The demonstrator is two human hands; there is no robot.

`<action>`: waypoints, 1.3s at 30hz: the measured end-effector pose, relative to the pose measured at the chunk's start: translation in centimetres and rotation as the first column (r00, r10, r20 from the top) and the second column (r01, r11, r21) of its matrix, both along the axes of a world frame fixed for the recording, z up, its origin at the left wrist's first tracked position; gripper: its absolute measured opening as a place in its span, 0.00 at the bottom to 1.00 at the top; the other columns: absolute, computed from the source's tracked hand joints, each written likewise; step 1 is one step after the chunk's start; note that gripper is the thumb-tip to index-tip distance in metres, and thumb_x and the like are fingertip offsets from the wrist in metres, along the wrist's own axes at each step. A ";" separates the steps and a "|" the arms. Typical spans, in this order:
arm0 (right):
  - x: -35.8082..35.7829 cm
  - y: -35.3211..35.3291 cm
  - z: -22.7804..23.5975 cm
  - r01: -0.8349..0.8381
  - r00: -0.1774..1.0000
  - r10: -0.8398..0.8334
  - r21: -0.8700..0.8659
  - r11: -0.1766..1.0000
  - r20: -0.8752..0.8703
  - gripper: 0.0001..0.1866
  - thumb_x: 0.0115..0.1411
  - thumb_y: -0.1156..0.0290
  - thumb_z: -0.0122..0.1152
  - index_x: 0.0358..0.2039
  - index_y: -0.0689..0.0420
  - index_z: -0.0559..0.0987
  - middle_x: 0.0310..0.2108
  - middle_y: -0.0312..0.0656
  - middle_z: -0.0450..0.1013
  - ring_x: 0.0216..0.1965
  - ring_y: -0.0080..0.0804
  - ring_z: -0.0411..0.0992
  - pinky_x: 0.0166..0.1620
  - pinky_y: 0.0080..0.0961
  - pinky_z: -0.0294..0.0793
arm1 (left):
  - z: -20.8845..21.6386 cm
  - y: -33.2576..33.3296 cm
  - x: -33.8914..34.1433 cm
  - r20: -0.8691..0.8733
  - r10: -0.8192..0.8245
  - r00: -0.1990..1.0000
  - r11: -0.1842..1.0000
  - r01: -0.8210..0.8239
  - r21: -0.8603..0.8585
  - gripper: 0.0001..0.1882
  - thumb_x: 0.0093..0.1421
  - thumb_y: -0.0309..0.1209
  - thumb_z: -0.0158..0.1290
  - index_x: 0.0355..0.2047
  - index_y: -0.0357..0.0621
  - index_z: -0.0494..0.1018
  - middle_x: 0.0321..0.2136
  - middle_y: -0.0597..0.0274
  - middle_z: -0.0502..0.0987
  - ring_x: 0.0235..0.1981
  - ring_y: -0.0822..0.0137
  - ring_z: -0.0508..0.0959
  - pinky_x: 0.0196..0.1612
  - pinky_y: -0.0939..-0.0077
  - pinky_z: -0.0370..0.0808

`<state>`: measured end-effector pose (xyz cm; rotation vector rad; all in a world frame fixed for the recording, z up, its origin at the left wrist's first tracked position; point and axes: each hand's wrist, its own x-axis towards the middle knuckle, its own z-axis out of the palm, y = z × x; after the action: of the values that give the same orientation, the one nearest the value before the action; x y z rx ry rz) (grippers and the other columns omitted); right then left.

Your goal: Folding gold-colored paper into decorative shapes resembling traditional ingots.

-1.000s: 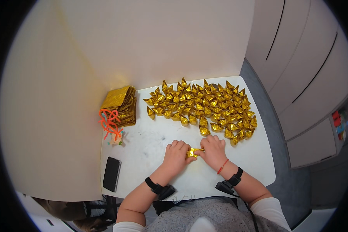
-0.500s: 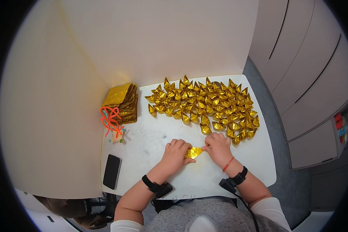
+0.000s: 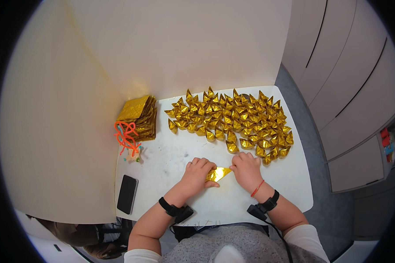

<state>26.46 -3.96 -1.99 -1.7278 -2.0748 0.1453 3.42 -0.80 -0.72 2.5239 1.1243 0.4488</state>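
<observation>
Between my hands lies a partly folded piece of gold foil paper [image 3: 219, 174], its right end drawn to a slanted point. My left hand [image 3: 196, 176] is closed on the paper's left end, its thumb along the near edge. At the pointed right end, my right hand [image 3: 246, 170] pinches the tip with thumb and forefinger. Beyond my hands stand many folded gold foil ingots [image 3: 232, 116], boat-shaped with upturned points, crowded over the far and right part of the table. The nearest ones stand just beyond my right hand's knuckles.
A stack of gold foil sheets [image 3: 138, 116] stands at the far left of the white table [image 3: 162, 153]. Beside it lie orange curled strands [image 3: 126, 136] with a small ornament. A black phone [image 3: 127, 194] rests at the left edge. Pale walls rise behind and left.
My left hand has shifted slightly left and its grip has loosened a little, so more of the foil paper shows. The right hand keeps its pinch on the tip.
</observation>
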 end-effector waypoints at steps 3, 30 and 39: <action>-1.3 -0.8 0.8 -0.033 0.999 0.033 0.034 0.999 -0.011 0.15 0.53 0.55 0.71 0.32 0.50 0.76 0.35 0.35 0.69 0.42 0.37 0.67 0.43 0.41 0.58 | -0.3 0.2 0.0 0.018 -0.011 1.000 1.000 0.011 0.014 0.35 0.41 0.53 0.71 0.48 0.53 0.77 0.43 0.67 0.74 0.49 0.57 0.72 0.49 0.58 0.67; -0.8 -0.5 -0.3 -0.037 0.989 0.047 0.076 0.996 -0.139 0.08 0.54 0.77 0.58 0.33 0.49 0.77 0.34 0.36 0.70 0.42 0.39 0.68 0.43 0.40 0.61 | -0.1 -0.2 -0.6 0.026 -0.026 0.999 0.997 0.028 -0.068 0.38 0.43 0.56 0.71 0.52 0.53 0.75 0.48 0.63 0.73 0.52 0.53 0.69 0.55 0.56 0.66; -1.0 -1.6 0.5 -0.347 0.936 0.350 0.084 0.934 -0.031 0.07 0.52 0.75 0.58 0.31 0.52 0.82 0.33 0.36 0.72 0.41 0.38 0.70 0.41 0.38 0.65 | 1.0 -0.8 -1.6 -0.012 -0.009 1.000 0.999 0.010 0.053 0.27 0.50 0.32 0.66 0.53 0.54 0.76 0.51 0.61 0.74 0.56 0.53 0.69 0.58 0.52 0.63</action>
<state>25.45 -5.60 -1.53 -1.2851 -2.3036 0.2052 1.79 -1.65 0.30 2.5797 1.1188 0.4673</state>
